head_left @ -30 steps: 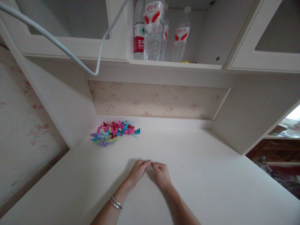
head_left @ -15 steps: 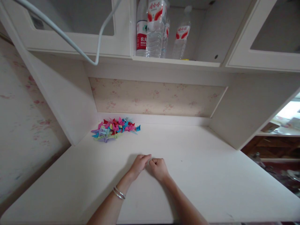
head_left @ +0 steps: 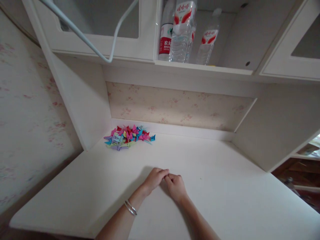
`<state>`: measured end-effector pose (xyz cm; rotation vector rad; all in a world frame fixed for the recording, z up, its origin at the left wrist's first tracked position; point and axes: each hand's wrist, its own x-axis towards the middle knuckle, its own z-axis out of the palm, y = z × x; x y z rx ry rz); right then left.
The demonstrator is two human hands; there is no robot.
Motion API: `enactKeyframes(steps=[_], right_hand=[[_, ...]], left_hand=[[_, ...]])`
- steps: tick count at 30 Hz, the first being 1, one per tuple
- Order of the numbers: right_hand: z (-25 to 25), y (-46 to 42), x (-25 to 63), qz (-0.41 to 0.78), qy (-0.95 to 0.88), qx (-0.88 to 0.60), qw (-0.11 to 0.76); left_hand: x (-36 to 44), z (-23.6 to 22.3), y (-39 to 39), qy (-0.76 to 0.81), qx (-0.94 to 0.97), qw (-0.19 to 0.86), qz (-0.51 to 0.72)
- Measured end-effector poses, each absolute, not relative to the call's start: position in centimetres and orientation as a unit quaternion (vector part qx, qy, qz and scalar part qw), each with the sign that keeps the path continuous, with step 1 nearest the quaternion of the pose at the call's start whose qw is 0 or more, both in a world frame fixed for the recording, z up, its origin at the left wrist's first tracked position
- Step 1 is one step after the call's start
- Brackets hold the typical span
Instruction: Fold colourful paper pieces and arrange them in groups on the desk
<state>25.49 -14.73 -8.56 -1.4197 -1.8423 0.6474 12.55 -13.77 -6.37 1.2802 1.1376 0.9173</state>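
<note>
My left hand and my right hand rest side by side on the white desk, fingertips touching each other. Both hands have their fingers curled in; anything held between them is hidden. A silver bracelet circles my left wrist. A pile of small colourful folded paper pieces lies at the back left corner of the desk, well beyond my hands.
A shelf above holds several water bottles with red and white labels. A white cable hangs across the upper left cabinet. Flowered wallpaper backs the desk. A white side panel closes the right.
The view has shifted a little to the left and down. My hands stay together on the desk, fingers still curled.
</note>
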Motion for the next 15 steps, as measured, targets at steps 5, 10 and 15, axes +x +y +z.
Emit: enactKeyframes(steps=[5,10,15], right_hand=[[-8.38,-14.48,25.32,0.235,-0.720,-0.557,0.340],[-8.50,-14.17,25.47,0.275,-0.705,-0.545,0.362],[-8.46,-14.11,25.54,0.289,-0.695,-0.545,0.370]], left_hand=[[12.50,-6.46,-13.38,0.480,0.522,0.578,0.404],[12.51,-6.07,-13.49,0.490,0.530,0.565,0.399],[12.63,-5.85,-13.72,0.506,0.522,0.558,0.400]])
